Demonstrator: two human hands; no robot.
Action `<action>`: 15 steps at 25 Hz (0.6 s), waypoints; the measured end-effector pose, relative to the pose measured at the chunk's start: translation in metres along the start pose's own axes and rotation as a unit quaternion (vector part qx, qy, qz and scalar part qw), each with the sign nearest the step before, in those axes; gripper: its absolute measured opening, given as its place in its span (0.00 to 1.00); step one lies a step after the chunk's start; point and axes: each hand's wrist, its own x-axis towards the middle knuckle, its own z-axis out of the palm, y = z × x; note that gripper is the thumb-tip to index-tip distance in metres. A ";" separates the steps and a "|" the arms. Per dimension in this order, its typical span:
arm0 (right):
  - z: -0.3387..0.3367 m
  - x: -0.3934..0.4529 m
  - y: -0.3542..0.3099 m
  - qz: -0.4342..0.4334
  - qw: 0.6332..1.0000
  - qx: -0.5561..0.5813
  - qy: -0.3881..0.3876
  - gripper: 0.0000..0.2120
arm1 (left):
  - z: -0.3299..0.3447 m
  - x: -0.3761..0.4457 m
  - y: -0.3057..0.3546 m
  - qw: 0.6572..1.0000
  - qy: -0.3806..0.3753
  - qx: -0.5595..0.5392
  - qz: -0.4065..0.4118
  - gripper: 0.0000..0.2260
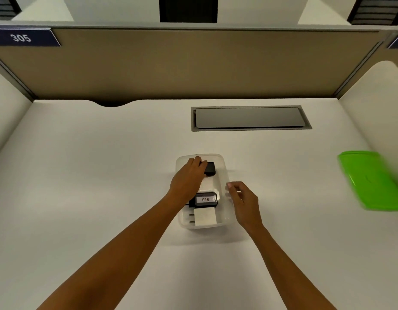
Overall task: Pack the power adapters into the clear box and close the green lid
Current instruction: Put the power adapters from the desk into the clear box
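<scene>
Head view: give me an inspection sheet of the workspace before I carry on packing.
Surface: white desk, recessed grey hatch at the back.
Job's things: clear box mid-desk, lid off; inside it a black adapter at the far end, a labelled black adapter and a white adapter nearer; green lid lies far right, apart from the box.
Clutter: nothing seen.
Grippers: left hand on the far black adapter; right hand at the box's right rim, contact unclear.
Cables: nothing seen.
Surroundings: tan partition, sign 305.
</scene>
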 end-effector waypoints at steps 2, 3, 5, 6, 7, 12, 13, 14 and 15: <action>0.000 0.000 0.000 -0.001 1.000 -0.008 -0.003 0.14 | -0.002 -0.001 -0.003 0.999 -0.018 -0.025 -0.011 0.16; -0.001 0.000 0.001 -0.003 1.000 -0.011 -0.004 0.14 | -0.004 -0.001 -0.004 0.998 -0.034 -0.039 -0.021 0.15; -0.001 0.000 0.003 -0.005 1.000 -0.013 -0.007 0.14 | -0.006 -0.003 -0.004 0.997 -0.057 -0.045 -0.042 0.14; -0.002 0.000 0.004 -0.004 1.000 -0.013 -0.008 0.14 | -0.007 -0.004 -0.003 0.997 -0.056 -0.038 -0.047 0.14; -0.002 0.000 0.004 -0.003 1.000 -0.013 -0.009 0.13 | -0.008 -0.004 -0.002 0.997 -0.051 -0.033 -0.049 0.13; -0.018 0.000 0.004 -0.015 1.000 -0.017 -0.021 0.11 | -0.015 -0.004 0.008 0.999 0.008 -0.033 -0.021 0.14; -0.026 0.000 0.007 -0.014 1.000 -0.017 -0.012 0.11 | -0.018 -0.005 0.011 0.998 0.039 -0.042 -0.011 0.13; -0.038 0.001 0.011 -0.014 1.000 -0.019 0.003 0.11 | -0.022 -0.006 0.014 0.996 0.074 -0.055 -0.006 0.12; -0.051 0.002 0.016 -0.014 0.999 -0.023 0.021 0.11 | -0.025 -0.007 0.017 0.992 0.109 -0.070 -0.007 0.11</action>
